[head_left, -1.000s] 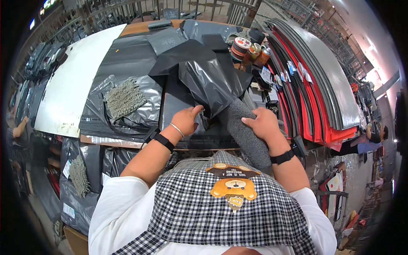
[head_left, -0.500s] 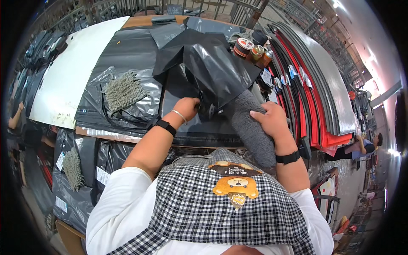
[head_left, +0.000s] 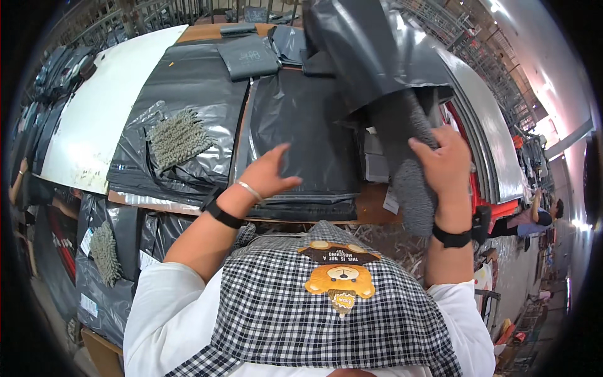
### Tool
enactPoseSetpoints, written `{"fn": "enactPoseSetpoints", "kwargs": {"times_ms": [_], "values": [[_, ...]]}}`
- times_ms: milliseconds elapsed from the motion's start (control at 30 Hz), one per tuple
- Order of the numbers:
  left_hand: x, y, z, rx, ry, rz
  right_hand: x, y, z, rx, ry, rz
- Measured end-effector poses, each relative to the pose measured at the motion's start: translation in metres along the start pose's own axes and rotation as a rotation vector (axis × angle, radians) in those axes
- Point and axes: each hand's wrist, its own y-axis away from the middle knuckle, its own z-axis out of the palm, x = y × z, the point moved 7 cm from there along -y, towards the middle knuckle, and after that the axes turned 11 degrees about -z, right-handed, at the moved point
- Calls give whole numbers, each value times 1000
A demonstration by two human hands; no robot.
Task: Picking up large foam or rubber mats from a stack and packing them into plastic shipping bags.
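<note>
A dark grey plush piece (head_left: 414,195), long and folded or rolled, hangs at the right with its upper end inside a black plastic bag (head_left: 370,56). My right hand (head_left: 445,164) is closed on it just below the bag's mouth, thumb on the near face. The bag is lifted and spread over the far right of the table. Empty, with thumb and fingers apart, my left hand (head_left: 267,173) hovers over the left part of a flat stack of black plastic bags (head_left: 308,132).
A shaggy beige-grey mat (head_left: 179,139) lies on more black plastic (head_left: 195,81) at the left, beside a white board (head_left: 88,119). Red, black and grey sheets (head_left: 483,138) are stacked at the right. Another shaggy piece (head_left: 105,254) lies lower left. A person (head_left: 534,217) is farther right.
My right hand has swung the bag and plush piece up and to the right, uncovering the stack of bags. My left hand has let go of the bag and opened.
</note>
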Motion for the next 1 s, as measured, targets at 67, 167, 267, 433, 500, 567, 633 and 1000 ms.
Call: {"fn": "enactPoseSetpoints", "kwargs": {"times_ms": [67, 167, 267, 433, 500, 567, 633, 1000], "values": [[45, -6, -7, 234, 226, 276, -8, 3, 27, -69, -26, 37], [56, -37, -2, 389, 207, 210, -10, 17, 81, -133, -123, 55], [23, -54, 6, 353, -13, -71, -13, 29, 119, -252, -131, 82], [52, -12, 84, -157, -412, 289, 0, 33, 168, -374, -111, 167], [65, 3, 111, -238, -389, 434, 7, 23, 169, -329, -80, 184], [42, -14, 100, -250, -376, 351, 0, 3, 168, -388, -95, 199], [-4, -47, 74, -47, -441, 153, -25, -16, 149, -289, -103, 132], [11, -11, 80, -153, -286, 187, -7, -31, 180, -278, -141, 190]]}}
